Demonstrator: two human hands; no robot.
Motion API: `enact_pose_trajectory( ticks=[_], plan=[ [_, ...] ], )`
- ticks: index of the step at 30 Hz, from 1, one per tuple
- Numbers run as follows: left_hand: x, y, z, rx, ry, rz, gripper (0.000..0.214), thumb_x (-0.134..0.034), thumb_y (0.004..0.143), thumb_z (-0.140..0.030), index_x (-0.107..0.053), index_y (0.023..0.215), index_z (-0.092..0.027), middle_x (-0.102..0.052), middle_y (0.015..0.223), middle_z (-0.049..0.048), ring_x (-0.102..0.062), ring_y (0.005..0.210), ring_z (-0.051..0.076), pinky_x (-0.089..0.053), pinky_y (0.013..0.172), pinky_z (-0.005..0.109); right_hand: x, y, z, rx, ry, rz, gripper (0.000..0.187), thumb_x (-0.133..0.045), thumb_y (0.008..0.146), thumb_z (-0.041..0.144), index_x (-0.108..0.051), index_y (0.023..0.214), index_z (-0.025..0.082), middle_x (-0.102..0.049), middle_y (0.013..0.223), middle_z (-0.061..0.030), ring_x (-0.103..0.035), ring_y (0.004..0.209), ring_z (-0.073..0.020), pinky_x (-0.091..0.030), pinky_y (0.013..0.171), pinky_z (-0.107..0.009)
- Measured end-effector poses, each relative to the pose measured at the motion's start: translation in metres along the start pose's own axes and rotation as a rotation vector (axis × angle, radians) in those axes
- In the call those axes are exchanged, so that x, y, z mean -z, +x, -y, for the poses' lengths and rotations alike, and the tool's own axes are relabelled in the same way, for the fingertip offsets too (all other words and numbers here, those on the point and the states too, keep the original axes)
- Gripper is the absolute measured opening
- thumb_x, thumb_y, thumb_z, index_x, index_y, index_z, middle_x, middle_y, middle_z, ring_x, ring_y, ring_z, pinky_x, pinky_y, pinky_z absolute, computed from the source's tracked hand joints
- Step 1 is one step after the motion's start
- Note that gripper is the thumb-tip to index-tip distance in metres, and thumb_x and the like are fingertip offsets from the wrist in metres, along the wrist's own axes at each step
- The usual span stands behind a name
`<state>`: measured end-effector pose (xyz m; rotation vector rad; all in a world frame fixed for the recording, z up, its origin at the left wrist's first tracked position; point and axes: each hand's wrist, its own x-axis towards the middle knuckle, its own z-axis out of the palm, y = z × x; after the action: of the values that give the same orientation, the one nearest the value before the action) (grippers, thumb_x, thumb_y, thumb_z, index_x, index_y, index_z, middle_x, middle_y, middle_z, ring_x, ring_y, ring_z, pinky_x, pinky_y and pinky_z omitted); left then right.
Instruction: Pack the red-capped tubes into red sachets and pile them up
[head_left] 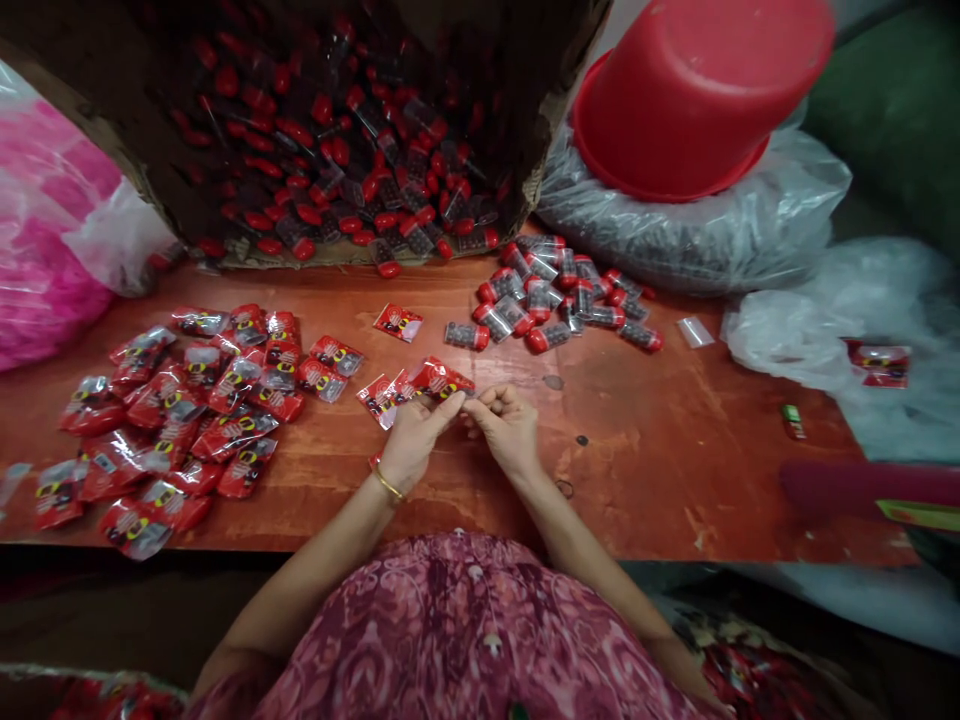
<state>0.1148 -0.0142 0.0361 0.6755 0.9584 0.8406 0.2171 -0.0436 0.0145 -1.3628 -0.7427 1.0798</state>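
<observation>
Both my hands meet over the middle of the wooden table, closed on a small red packet [441,378]. My left hand [416,435], with a bangle on its wrist, pinches the near side of the packet. Thumb and fingers of my right hand [506,425] press together at its right end. Flat red printed cards [379,396] lie just left of the packet, and one more red card [398,322] is a little farther back. Filled red packets [187,400] are heaped to the left. Small clear containers with red caps [551,295] are piled beyond my right hand.
At the back, an open cardboard box [536,190] holds many more red-capped containers. An upturned red bucket [697,110] rests on a filled plastic bag [697,240]. Pink bundles [52,220] stand at left; a small green item [793,421] lies at right.
</observation>
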Motion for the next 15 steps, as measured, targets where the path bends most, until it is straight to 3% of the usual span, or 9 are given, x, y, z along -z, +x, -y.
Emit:
enact_pose_trajectory(
  ticks=[5,8,10,13,15],
  plan=[
    [0.020,-0.007,-0.016,0.182,-0.073,0.003,0.038,-0.078,0.051,-0.048,-0.061,0.064,-0.016,-0.068,0.064,0.0029,-0.065,0.071,0.018,-0.049,0.070,0.029,-0.019,0.018,-0.002,0.202,-0.173,0.111,0.041,-0.070,0.061,0.050,-0.043,0.056,0.020,-0.040,0.046,0.0093,-0.035,0.041,-0.0054,-0.031,0.041,-0.019],
    [0.041,-0.011,-0.033,0.103,-0.049,-0.086,0.035,-0.078,0.053,-0.045,-0.063,0.069,-0.017,-0.068,0.064,0.0014,-0.065,0.069,0.018,-0.049,0.071,0.029,-0.023,0.033,-0.003,0.325,-0.449,0.249,0.033,-0.061,0.073,0.051,-0.054,0.068,0.020,-0.053,0.056,0.0044,-0.045,0.051,-0.0093,-0.037,0.051,-0.022],
    [0.064,-0.012,-0.045,-0.006,0.041,-0.236,0.035,-0.075,0.055,-0.047,-0.064,0.068,-0.017,-0.066,0.059,0.0007,-0.064,0.063,0.017,-0.048,0.068,0.029,-0.023,0.043,-0.003,0.447,-0.693,0.317,0.032,-0.055,0.080,0.050,-0.060,0.082,0.019,-0.063,0.074,-0.0018,-0.054,0.070,-0.0142,-0.042,0.067,-0.026],
    [0.102,-0.016,-0.058,-0.137,0.488,-0.530,0.036,-0.067,0.060,-0.051,-0.059,0.050,-0.018,-0.061,0.048,0.0022,-0.059,0.054,0.016,-0.044,0.062,0.027,-0.024,0.053,-0.003,0.611,-1.032,0.426,0.043,-0.053,0.082,0.050,-0.060,0.108,0.017,-0.063,0.106,-0.0104,-0.052,0.096,-0.0224,-0.037,0.085,-0.034],
    [0.121,-0.020,-0.066,-0.084,0.933,-0.588,0.041,-0.060,0.064,-0.054,-0.056,0.044,-0.019,-0.058,0.044,0.0048,-0.059,0.056,0.020,-0.041,0.060,0.028,-0.025,0.054,-0.005,0.659,-1.170,0.473,0.050,-0.053,0.081,0.052,-0.058,0.115,0.017,-0.059,0.115,-0.0128,-0.049,0.101,-0.0258,-0.035,0.086,-0.037]
  ],
)
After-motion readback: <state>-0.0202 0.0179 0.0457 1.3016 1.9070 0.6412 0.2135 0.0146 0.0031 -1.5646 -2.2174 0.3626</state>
